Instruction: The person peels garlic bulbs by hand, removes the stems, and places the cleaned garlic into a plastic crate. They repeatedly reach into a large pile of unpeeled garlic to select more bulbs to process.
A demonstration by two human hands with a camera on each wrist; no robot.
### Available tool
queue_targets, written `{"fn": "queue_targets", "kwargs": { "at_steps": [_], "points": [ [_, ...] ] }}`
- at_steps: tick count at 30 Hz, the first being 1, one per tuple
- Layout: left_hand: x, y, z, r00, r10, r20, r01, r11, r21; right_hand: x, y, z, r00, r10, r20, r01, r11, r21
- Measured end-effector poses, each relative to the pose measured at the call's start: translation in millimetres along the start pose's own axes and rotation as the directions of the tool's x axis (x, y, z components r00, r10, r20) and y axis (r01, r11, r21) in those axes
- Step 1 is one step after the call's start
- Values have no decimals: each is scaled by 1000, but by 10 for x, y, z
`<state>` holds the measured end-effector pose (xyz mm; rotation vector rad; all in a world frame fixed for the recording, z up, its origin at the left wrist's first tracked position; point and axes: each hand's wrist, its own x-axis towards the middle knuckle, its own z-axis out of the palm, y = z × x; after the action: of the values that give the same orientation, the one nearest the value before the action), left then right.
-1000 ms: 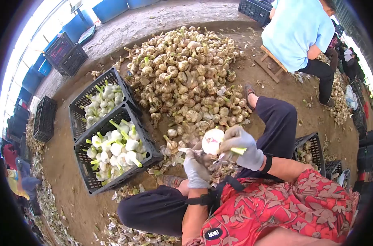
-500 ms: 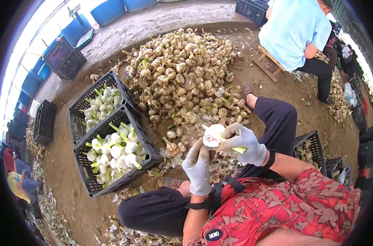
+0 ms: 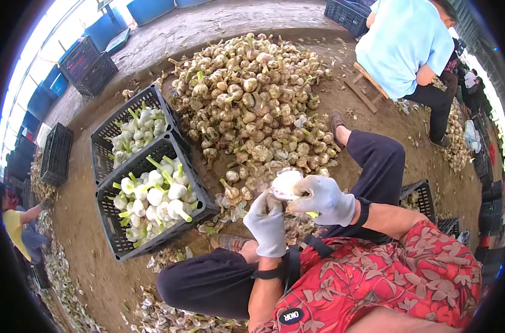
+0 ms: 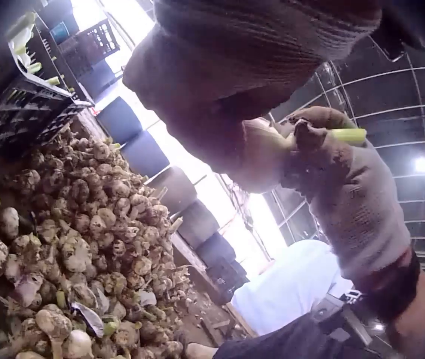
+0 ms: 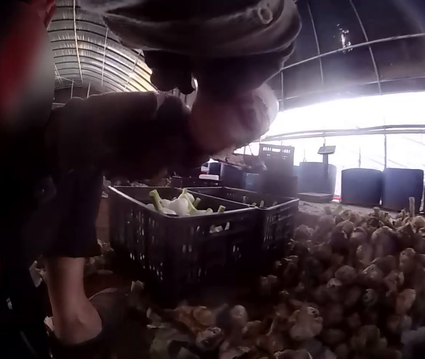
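Observation:
A peeled white garlic bulb (image 3: 287, 183) with a trimmed green stem is gripped by my gloved right hand (image 3: 323, 201), the stem (image 4: 347, 135) poking out past the fingers in the left wrist view. My gloved left hand (image 3: 266, 225) is raised to the bulb's near left side, thumb and fingers curled. A thin, flat, blade-like piece (image 5: 239, 160) shows at the bulb's underside in the right wrist view; I cannot tell exactly what it is. Much of the bulb is hidden behind the left hand in the left wrist view.
A large heap of unpeeled garlic (image 3: 252, 105) lies ahead. To the left, two black crates (image 3: 119, 236) hold cleaned bulbs with green stems. Loose skins (image 3: 175, 311) litter the ground. Another person (image 3: 402, 47) sits on a wooden stool (image 3: 369, 91) at the upper right.
My left hand has risen from below the bulb to its near side. The right hand has turned the bulb slightly, and its stem now shows less in the head view.

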<state>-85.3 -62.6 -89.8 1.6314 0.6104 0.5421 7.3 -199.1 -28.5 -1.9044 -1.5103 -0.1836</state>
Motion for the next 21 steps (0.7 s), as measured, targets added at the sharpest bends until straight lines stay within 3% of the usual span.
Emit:
{"fn": "queue_targets", "kwargs": {
  "at_steps": [1, 3, 5, 8, 10, 13, 15, 16, 18, 19, 21],
  "points": [
    [2, -40, 29, 998, -40, -47, 35, 994, -105, -5, -13, 38, 1000, 18, -5, -18, 1000, 0],
    [11, -98, 109, 983, -130, -127, 84, 946, -314, 4, -36, 122, 977, 185, -111, -171, 978, 121],
    [17, -12, 94, 967, -235, -102, 166, 876, -452, 22, -22, 162, 933, 318, -166, -283, 937, 204],
    [28, 32, 94, 952, -301, -45, 220, 782, -584, 18, 4, 180, 914, 354, -197, -308, 924, 227],
    [10, 117, 88, 954, -297, -26, 220, 761, -610, 21, -2, 143, 951, 256, -172, -234, 962, 138],
    [15, 46, 79, 987, -150, -53, 107, 873, -476, -19, 27, 117, 991, 95, -96, -97, 995, -10],
    [15, 42, 62, 973, -229, -7, 202, 870, -450, -40, 30, 138, 998, 26, -48, -30, 997, -65],
    [14, 41, 52, 963, -269, 14, 248, 866, -434, -59, 38, 161, 998, 34, -48, -37, 998, -55],
    [25, -35, 80, 974, -218, -58, 192, 935, -300, -84, 58, 203, 998, 49, -46, -51, 998, -30],
    [35, -88, 97, 978, -188, -89, 164, 960, -228, -71, 45, 207, 987, 135, -86, -130, 990, 55],
    [48, -157, 115, 966, -227, -124, 189, 947, -261, -21, 16, 203, 940, 309, -144, -273, 935, 226]
  ]
}}
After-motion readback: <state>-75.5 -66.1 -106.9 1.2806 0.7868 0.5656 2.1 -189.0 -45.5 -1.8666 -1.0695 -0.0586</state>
